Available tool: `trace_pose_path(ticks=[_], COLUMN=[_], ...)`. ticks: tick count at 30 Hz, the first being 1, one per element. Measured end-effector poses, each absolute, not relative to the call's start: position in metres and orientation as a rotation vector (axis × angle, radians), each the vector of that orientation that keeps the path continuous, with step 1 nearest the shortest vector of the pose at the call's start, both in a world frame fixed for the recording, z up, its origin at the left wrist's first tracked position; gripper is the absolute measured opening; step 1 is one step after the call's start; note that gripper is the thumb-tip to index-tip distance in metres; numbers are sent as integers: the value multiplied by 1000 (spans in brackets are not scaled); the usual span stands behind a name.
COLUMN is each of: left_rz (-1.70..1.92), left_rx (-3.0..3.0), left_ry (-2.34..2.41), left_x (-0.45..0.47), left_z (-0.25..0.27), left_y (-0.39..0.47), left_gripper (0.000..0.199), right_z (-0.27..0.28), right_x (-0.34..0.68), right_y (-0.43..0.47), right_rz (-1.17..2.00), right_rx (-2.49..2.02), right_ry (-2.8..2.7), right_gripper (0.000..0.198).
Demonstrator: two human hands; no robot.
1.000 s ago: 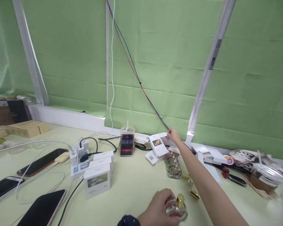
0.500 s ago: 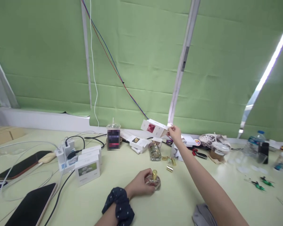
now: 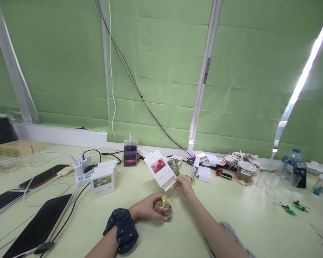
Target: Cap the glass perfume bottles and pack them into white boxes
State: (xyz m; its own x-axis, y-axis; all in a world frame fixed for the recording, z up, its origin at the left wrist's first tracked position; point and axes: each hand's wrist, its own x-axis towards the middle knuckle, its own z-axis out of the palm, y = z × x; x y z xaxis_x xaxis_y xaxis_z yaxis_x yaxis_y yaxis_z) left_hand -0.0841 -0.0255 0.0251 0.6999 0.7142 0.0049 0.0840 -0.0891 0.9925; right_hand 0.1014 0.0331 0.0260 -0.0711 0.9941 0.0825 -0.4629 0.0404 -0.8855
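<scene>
My left hand (image 3: 148, 208) is wrapped round a round glass perfume bottle (image 3: 165, 212) with a gold top, which stands on the table. A dark dotted scrunchie circles my left wrist. In my right hand (image 3: 183, 187) I pinch the lower edge of a white carton (image 3: 159, 167) with a pink flower picture. The carton is tilted above the table, its flaps at the bottom end open. Behind it, partly hidden, lies another glass bottle (image 3: 174, 166), with small gold pieces (image 3: 191, 180) beside it.
At left stand white boxes (image 3: 102, 183), a charger block (image 3: 80, 172) with cables, and phones (image 3: 40, 225). A lidded cup (image 3: 130, 154) is at the back. Right are opened white cartons (image 3: 204, 173), keys (image 3: 225, 175), a coffee cup (image 3: 245, 172), a water bottle (image 3: 292, 163) and green-handled tools (image 3: 288, 210).
My right hand has brought the white carton from the back of the table towards me, tilting it more upright. The left hand still holds the perfume bottle. The view has shifted slightly.
</scene>
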Motion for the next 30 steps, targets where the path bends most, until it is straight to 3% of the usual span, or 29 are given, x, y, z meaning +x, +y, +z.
trace_pose_path(ticks=[3,9,10,13,15,20,26,30], left_rz=[624,1141,1241,1370,1381,1410,1299,1281], left_rx=[1586,1422,1400,1375,1388,1468,1474,1499], left_ry=[582,799,843,878,860,825,784,778], left_x=[-92,-106,-107,-104,-101,-99,-99,-98], left_z=[24,19,19,23,26,26,28,30], left_y=[-17,0,1,1,1,5,5,3], left_gripper=[59,45,54,111,120,91,86,79], right_z=[16,0,-1,-4,-4,0,7,6], right_x=[99,99,97,93,92,95,106,107], right_y=[33,34,33,30,28,25,24,25], right_rz=[1483,1559,1572,1626,1669,1714,1733,1645], right_rx=[-720,-701,-692,-652,-634,-638,-454,-498], right_ry=[-947,-934,-931,-932,-955,-1060,-1165,-1237], right_gripper=[25,30,30,32,34,34,52,48])
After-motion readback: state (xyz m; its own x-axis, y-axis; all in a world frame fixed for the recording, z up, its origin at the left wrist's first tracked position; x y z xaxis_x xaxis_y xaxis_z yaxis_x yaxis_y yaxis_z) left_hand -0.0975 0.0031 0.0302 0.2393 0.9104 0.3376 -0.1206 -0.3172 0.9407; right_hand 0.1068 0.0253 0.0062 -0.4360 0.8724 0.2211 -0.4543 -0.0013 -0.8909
